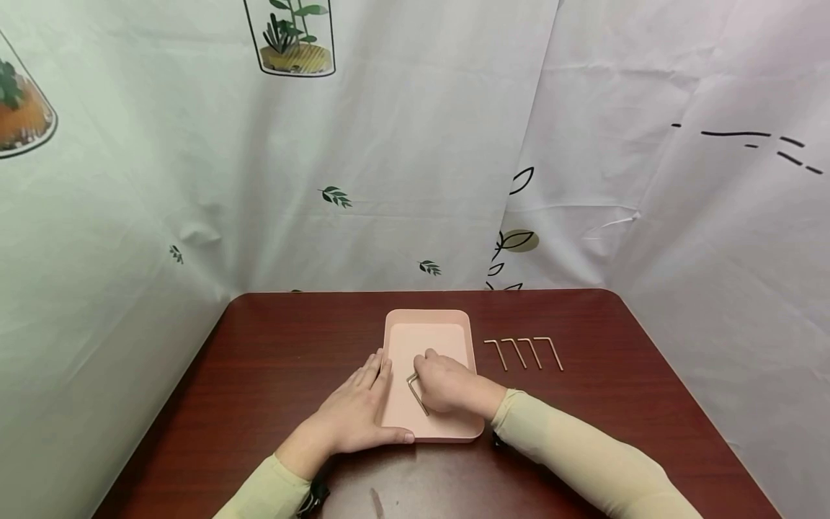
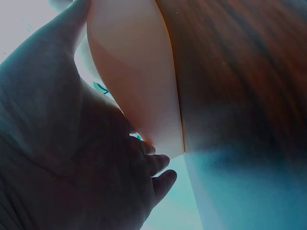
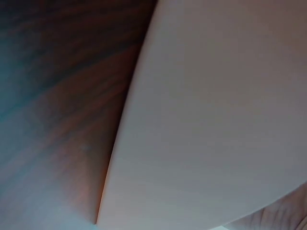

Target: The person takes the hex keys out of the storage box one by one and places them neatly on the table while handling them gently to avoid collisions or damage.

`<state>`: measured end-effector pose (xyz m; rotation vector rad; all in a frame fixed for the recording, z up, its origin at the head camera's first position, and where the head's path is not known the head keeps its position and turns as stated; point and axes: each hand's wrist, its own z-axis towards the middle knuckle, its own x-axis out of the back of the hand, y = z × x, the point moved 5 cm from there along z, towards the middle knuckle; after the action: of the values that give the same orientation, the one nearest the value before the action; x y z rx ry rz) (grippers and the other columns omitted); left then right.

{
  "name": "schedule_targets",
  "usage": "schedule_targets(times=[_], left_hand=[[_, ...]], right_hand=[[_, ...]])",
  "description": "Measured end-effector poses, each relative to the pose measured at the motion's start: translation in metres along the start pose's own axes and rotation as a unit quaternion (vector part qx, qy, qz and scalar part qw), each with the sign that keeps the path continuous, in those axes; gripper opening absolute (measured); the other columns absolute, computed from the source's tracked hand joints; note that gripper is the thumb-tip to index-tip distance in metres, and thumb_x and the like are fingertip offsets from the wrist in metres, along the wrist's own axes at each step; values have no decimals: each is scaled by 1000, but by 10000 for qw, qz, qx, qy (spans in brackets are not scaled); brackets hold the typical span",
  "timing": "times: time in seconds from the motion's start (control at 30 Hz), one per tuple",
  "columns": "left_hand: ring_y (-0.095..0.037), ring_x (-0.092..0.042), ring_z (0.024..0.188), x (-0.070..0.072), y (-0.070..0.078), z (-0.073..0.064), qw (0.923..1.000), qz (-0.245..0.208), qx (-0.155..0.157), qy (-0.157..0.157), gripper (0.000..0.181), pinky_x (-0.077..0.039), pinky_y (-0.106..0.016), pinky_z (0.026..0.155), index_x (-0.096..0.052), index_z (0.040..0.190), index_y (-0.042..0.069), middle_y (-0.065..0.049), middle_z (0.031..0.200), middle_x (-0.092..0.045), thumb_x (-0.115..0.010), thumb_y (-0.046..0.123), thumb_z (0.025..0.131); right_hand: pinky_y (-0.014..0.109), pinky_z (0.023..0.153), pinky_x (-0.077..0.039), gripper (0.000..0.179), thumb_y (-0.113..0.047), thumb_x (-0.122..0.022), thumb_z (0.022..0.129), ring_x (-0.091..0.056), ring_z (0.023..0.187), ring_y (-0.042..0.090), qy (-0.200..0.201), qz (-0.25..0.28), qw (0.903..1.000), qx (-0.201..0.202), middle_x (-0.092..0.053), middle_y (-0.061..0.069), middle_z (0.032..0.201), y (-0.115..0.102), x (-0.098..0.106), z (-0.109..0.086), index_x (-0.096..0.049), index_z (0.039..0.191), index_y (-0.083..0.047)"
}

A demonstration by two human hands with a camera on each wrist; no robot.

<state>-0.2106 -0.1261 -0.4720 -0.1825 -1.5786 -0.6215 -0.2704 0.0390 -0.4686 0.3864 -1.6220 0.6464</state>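
A pink rectangular tray (image 1: pixel 431 317) lies on the table. My left hand (image 1: pixel 353 411) rests against its left side and near corner, fingers straight and thumb along the front edge; the left wrist view shows that palm beside the tray wall (image 2: pixel 134 62). Inside the tray, my right hand (image 1: pixel 447 382) has curled fingers, with the short arm of an L-shaped hex key (image 1: pixel 418 398) at its fingertips. The long arm of the key points toward the tray's near side. Another key may overlap it, but the hand hides part. In the right wrist view, only the tray's outer wall (image 3: pixel 201 110) shows clearly.
Several brass-coloured hex keys (image 1: pixel 524 353) lie in a row on the table, right of the tray. The dark red wooden table (image 1: pixel 292 339) ends at a white patterned cloth (image 1: pixel 402 144) behind and at both sides.
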Motion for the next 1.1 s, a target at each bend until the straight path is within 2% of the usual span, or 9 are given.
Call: schedule_targets(times=[0.43, 0.7, 1.1], left_hand=[[-44, -23, 168, -1, 0, 0, 10000, -80, 39, 9, 138, -32, -57, 132, -26, 171, -12, -34, 179, -17, -71, 88, 87], [-44, -22, 168, -1, 0, 0, 10000, -56, 64, 0, 138, -31, -57, 132, -26, 171, -12, -34, 179, -17, -71, 88, 86], [-45, -23, 168, 0, 0, 0, 9999, -105, 88, -18, 139, -32, -57, 132, -24, 171, -11, -34, 180, -16, -72, 87, 86]], right_hand=[[35, 67, -55, 24, -5, -77, 88, -56, 71, 18, 65, -12, 10000, -51, -56, 9, 91, 2, -1, 0, -65, 108, -3], [36, 68, -56, 16, -3, -71, 93, -57, 72, 18, 54, 126, 9998, -138, -55, 9, 91, 3, 0, -1, -65, 108, -2], [37, 66, -56, 20, -3, -74, 89, -57, 72, 19, 122, 132, 9993, -332, -56, 8, 90, 7, 0, -3, -64, 107, -3]])
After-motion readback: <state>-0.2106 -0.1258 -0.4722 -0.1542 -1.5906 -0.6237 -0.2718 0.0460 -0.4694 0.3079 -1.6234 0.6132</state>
